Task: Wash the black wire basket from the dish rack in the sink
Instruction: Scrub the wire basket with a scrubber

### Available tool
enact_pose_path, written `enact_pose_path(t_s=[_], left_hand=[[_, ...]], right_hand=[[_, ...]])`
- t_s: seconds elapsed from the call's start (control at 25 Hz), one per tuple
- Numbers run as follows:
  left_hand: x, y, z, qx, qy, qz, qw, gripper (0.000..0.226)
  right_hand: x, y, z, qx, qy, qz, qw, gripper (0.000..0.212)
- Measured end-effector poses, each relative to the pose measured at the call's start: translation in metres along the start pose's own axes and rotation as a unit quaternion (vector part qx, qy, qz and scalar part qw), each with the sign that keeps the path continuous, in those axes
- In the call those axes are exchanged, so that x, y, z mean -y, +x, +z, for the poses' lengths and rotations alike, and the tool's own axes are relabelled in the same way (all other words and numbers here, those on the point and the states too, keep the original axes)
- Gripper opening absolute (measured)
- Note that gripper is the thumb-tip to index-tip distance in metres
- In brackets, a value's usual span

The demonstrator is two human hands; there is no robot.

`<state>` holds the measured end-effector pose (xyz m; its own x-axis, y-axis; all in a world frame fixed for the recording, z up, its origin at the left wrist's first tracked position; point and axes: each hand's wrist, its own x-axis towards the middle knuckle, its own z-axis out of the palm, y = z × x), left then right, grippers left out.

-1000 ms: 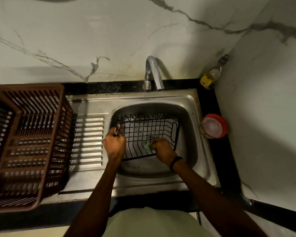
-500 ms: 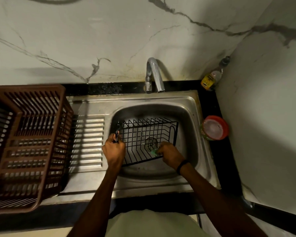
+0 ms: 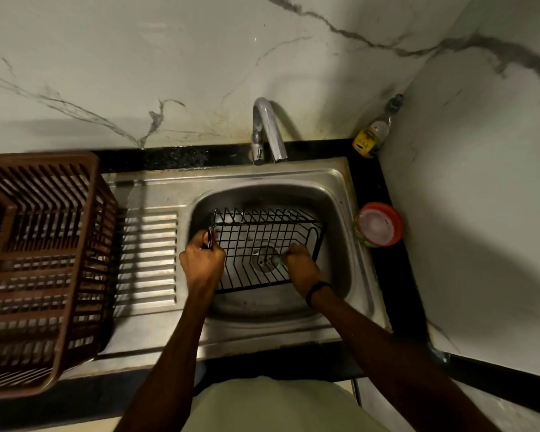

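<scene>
The black wire basket is tilted inside the steel sink. My left hand grips its left end at the wire handle. My right hand is inside the basket at its right part and holds a small green scrubber against the wires; most of the scrubber is hidden under my fingers. The sink drain shows through the basket's mesh. No water runs from the tap.
A brown plastic dish rack stands on the ribbed draining board at the left. A red-lidded tub sits on the black counter right of the sink, and a bottle stands in the back corner. Marble walls close in behind and at the right.
The basket has tipped so its near edge sits lower in the sink. My right hand with the scrubber has moved right and toward me across the wires. My left hand keeps its grip.
</scene>
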<state>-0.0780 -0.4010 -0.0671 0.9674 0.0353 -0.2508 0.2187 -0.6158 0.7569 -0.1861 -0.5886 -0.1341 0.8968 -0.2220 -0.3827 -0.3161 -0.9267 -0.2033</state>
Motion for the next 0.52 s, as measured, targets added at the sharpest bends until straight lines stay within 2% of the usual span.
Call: enact_pose_path(t_s=[0.12,0.28,0.44,0.52], left_hand=[[0.005,0.004,-0.004,-0.008,-0.005,0.003,1.000,0.033],[0.006,-0.006,0.005,0.011,0.026,-0.023,0.999,0.024],[-0.001,0.000,0.001,0.000,0.019,-0.037,0.999,0.026],[0.002,-0.002,0.002,0.001,0.024,-0.046,0.999,0.027]], right_hand=[[0.000,-0.006,0.002,0.056,-0.023,0.006,0.998,0.026],[0.001,-0.001,-0.015,0.043,-0.063,0.046,0.996,0.024],[0.010,0.006,0.002,0.019,0.059,0.092,0.994,0.024],[0.012,0.011,0.008,-0.004,0.152,0.166,0.974,0.016]])
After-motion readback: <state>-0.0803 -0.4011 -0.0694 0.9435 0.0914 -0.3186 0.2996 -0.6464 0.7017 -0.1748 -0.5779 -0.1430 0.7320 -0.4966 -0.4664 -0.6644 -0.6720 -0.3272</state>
